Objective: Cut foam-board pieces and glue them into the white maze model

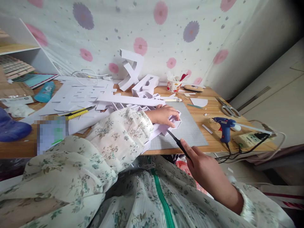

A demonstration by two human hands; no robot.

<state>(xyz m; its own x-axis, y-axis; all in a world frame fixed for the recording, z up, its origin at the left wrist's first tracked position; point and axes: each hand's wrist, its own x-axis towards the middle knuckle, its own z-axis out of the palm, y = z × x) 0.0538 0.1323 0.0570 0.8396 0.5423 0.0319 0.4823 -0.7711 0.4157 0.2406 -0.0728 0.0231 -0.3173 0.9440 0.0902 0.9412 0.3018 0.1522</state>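
A white foam-board structure (156,130) with raised walls lies at the near left part of the grey cutting mat (193,129). My left hand (165,115) rests over its right end, fingers curled around the white walls. From the lower right, my right hand (201,164) grips a black-handled tool (181,147) with a thin dark blade or tip. That tip meets the edge of the white piece just below my left fingers. A long white strip (130,99) lies behind my left forearm, across more white walled pieces.
A blue glue gun (224,126), scissors (227,109) and a power strip (245,139) lie right. White letter shapes (133,69) and a paper cup (174,86) stand behind. Yellow cutters (78,114), cut sheets (78,95) and a teal bottle (45,91) are left.
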